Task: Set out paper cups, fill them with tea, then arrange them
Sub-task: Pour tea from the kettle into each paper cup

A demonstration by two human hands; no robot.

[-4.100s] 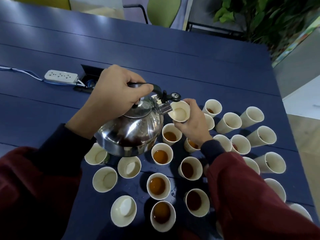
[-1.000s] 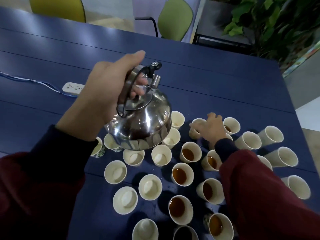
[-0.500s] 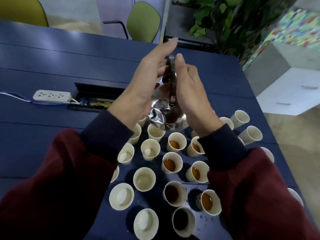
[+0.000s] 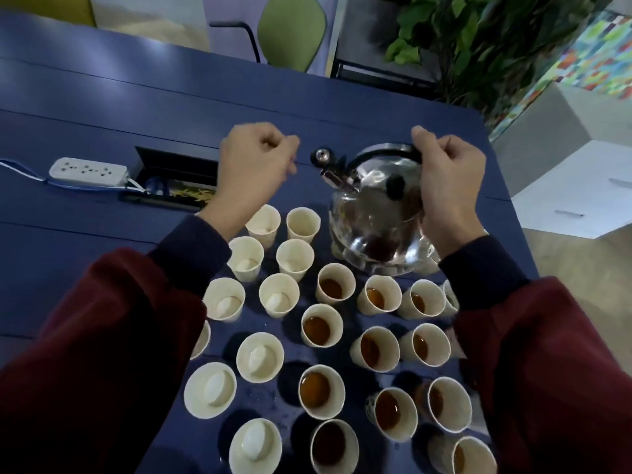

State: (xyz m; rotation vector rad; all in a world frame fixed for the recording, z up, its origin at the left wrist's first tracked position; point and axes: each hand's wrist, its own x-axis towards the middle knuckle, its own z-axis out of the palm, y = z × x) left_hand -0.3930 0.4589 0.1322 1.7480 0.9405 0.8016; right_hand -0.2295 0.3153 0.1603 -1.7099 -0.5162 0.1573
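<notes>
steel kettle point(image 4: 376, 217): spout pointing left, black arched handle on top, black lid knob. whether its base rests on the blue worktop point(image 4: 102, 97) cannot be told.

right hand point(image 4: 451, 179): at the kettle's right side, fingers curled round the right end of the handle.

left hand point(image 4: 254, 165): left of the kettle, apart from the spout, fingers curled in toward the palm, holding nothing.

paper cups with tea point(image 4: 334, 316): in front of the kettle, toward the viewer, upright and close together, about ten visible, brown tea low in each.

empty paper cups point(image 4: 260, 343): left and front-left of the kettle, upright, grouped just beside the filled ones.

white power strip point(image 4: 88, 171): well to the left of the kettle, blue-and-white cable attached.

open cable hatch point(image 4: 174, 165): left of the kettle, between the power strip and the left hand.

green chair point(image 4: 290, 32): behind the kettle, past the worktop's far edge.

leafy plant point(image 4: 478, 39): behind the kettle, to its right.

dark red sleeves point(image 4: 85, 336): navy cuffs, on both arms.
</notes>
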